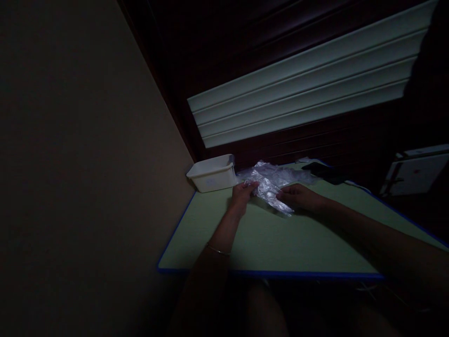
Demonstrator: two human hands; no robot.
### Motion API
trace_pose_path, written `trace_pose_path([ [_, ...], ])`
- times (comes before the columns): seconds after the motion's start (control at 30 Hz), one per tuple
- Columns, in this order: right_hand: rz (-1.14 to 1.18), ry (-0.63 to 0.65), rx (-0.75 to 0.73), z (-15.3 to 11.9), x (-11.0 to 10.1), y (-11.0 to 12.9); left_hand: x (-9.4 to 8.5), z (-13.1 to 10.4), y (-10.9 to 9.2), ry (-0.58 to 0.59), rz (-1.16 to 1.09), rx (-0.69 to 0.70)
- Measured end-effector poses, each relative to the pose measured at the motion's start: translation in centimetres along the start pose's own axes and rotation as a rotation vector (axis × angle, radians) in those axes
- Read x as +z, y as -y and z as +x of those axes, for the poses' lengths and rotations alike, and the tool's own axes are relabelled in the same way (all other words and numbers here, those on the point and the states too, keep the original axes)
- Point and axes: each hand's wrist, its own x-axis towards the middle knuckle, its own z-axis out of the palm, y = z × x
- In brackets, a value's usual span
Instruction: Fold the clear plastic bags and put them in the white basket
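Observation:
A crinkled clear plastic bag (268,189) is stretched between my two hands, just above the table. My left hand (242,194) pinches its left edge between thumb and fingers. On the other side, my right hand (296,195) grips the bag's right edge, with the fingers curled and partly hidden. Behind it, more clear plastic (287,175) lies spread on the table. A white plastic bin (213,180) with a small label stands to the left, close to my left hand.
The pale green table (280,248) has a blue edge. A dark flat object (324,172) lies at the back right. A wall (105,164) borders the left side, and a dark door with pale slats (298,84) rises behind. A white box (416,173) sits beyond the table at right.

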Motion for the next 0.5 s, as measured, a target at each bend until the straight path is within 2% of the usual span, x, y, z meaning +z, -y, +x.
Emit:
trace_pose_path([
  [0.1, -0.013, 0.041, -0.007, -0.1, -0.1, 0.4, -0.8, 0.6, -0.2, -0.048, -0.004, 0.042],
  [0.23, 0.089, 0.026, 0.012, 0.1, 0.0, 0.4, -1.6, 1.1, -0.6, -0.107, -0.034, 0.075],
  [0.4, 0.225, -0.086, 0.067, 0.7, -0.3, -0.5, -1.8, 1.1, -1.1, -0.177, -0.074, 0.079],
  [0.5, 0.229, -0.171, 0.067, 0.8, -0.6, -0.6, -1.7, 1.0, -1.1, -0.130, -0.078, 0.059],
])
